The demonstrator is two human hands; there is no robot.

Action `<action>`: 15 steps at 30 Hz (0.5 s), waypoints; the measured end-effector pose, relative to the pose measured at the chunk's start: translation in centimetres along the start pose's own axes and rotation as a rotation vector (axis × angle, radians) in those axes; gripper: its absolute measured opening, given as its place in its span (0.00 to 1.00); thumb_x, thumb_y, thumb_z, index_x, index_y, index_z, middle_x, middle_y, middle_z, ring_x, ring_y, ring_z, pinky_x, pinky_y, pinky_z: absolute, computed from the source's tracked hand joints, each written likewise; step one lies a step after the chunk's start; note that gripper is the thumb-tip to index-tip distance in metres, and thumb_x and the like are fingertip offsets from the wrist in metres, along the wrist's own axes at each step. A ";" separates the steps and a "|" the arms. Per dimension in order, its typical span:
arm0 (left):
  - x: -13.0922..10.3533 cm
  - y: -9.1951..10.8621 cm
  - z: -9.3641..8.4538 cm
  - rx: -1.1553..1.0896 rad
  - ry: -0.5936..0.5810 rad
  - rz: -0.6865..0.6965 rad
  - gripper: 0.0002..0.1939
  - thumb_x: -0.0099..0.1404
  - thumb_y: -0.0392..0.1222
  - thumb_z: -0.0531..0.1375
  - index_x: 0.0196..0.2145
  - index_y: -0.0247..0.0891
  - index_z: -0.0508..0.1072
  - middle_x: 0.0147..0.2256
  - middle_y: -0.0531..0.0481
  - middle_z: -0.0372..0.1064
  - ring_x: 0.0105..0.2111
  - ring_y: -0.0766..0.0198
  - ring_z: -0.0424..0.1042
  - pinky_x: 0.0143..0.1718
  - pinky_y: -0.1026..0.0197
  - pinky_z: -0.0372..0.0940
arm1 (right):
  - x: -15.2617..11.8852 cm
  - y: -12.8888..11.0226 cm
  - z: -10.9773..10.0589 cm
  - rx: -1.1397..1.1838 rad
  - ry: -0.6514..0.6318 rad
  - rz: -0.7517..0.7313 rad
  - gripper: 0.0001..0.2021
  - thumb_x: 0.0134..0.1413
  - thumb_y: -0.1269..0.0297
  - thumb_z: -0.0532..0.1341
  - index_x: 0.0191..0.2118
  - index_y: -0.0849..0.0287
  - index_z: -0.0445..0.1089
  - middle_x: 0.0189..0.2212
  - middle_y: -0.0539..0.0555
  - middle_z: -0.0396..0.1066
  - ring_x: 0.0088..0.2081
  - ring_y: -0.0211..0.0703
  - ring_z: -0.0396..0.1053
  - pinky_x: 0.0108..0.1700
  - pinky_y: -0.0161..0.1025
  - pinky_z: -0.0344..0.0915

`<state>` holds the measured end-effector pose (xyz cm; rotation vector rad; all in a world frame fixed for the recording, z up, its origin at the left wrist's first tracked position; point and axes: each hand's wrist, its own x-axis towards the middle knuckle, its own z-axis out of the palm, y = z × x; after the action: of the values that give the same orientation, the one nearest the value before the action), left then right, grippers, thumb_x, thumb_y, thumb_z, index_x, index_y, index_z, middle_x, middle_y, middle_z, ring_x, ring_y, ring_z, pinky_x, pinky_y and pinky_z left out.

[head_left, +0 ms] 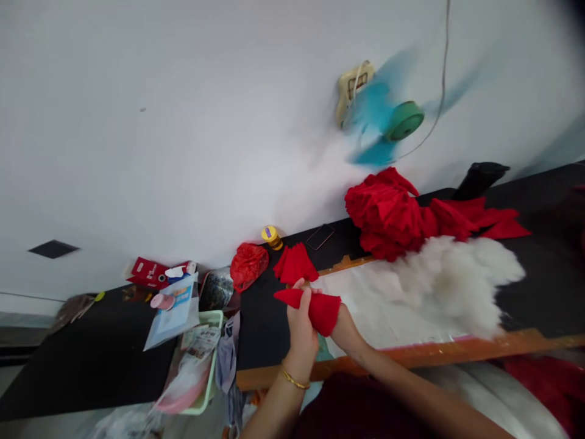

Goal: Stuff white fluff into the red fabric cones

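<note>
Over the near edge of the table, my left hand (302,329) is wrapped round a red cloth cone (325,311), its pointed tip to the left. My right hand (345,330) reaches into the wide end of the cone, so its fingers are hidden. Just beyond my left hand lies a small fanned stack of red cloth cones (296,263). To the right, loose white stuffing (450,283) is heaped on a white sheet (361,292). Behind it rises a big pile of red cloth pieces (388,213).
A blue fan (377,107) spins in front of the wall. A yellow-lidded jar (272,236), a phone (320,236) and a red plastic bag (249,267) lie along the back. Left of the table stands a pale green basket (211,366). A black cylinder (479,178) leans at the back right.
</note>
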<state>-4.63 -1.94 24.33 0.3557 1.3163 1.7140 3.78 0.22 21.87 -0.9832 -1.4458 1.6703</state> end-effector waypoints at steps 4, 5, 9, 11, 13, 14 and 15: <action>-0.2 0.1 0.8 -0.183 0.172 -0.054 0.25 0.53 0.42 0.70 0.48 0.39 0.70 0.36 0.49 0.77 0.34 0.61 0.77 0.41 0.58 0.71 | 0.3 -1.1 1.7 0.026 0.144 -0.150 0.13 0.52 0.63 0.58 0.42 0.56 0.75 0.44 0.61 0.77 0.45 0.56 0.75 0.52 0.55 0.71; -0.2 0.1 0.9 -0.222 0.186 -0.064 0.24 0.52 0.41 0.71 0.46 0.39 0.71 0.36 0.49 0.77 0.34 0.62 0.77 0.41 0.59 0.71 | 0.3 -1.2 1.8 0.012 0.152 -0.179 0.13 0.52 0.64 0.58 0.43 0.57 0.74 0.45 0.61 0.77 0.46 0.56 0.75 0.52 0.56 0.71; 0.4 0.6 0.5 -0.316 0.184 -0.116 0.21 0.50 0.39 0.71 0.42 0.36 0.74 0.36 0.47 0.77 0.32 0.62 0.77 0.40 0.60 0.71 | -0.8 -0.5 1.4 -0.115 0.147 -0.272 0.18 0.51 0.68 0.58 0.49 0.59 0.72 0.48 0.62 0.75 0.50 0.54 0.73 0.55 0.54 0.69; 0.8 1.0 0.4 -0.354 0.175 -0.147 0.21 0.50 0.39 0.71 0.41 0.35 0.74 0.35 0.47 0.77 0.32 0.61 0.77 0.40 0.59 0.71 | -1.6 0.4 0.6 -0.194 0.126 -0.287 0.21 0.51 0.71 0.57 0.52 0.59 0.69 0.48 0.61 0.75 0.48 0.51 0.74 0.51 0.49 0.72; 1.0 1.3 0.4 -0.385 0.146 -0.175 0.20 0.50 0.39 0.71 0.41 0.35 0.74 0.35 0.46 0.77 0.33 0.60 0.77 0.41 0.58 0.71 | -2.3 1.3 -0.2 -0.265 0.117 -0.326 0.21 0.53 0.72 0.55 0.54 0.58 0.67 0.48 0.61 0.74 0.45 0.48 0.75 0.45 0.44 0.75; 1.0 1.4 0.5 -0.394 0.125 -0.186 0.21 0.50 0.40 0.71 0.41 0.35 0.73 0.36 0.46 0.77 0.34 0.60 0.77 0.42 0.57 0.71 | -2.6 1.7 -0.6 -0.315 0.110 -0.361 0.19 0.55 0.72 0.54 0.53 0.58 0.67 0.48 0.62 0.74 0.45 0.47 0.74 0.44 0.43 0.75; 0.8 1.4 0.6 -0.393 0.102 -0.195 0.21 0.51 0.41 0.72 0.42 0.35 0.73 0.36 0.46 0.77 0.34 0.60 0.77 0.42 0.57 0.71 | -2.7 2.0 -1.0 -0.377 0.095 -0.401 0.18 0.56 0.72 0.53 0.51 0.58 0.68 0.47 0.62 0.74 0.46 0.48 0.74 0.44 0.43 0.75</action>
<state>-5.33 -0.95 25.55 -0.0853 1.0149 1.7904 5.87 -1.96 20.01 -0.8779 -1.7927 1.0740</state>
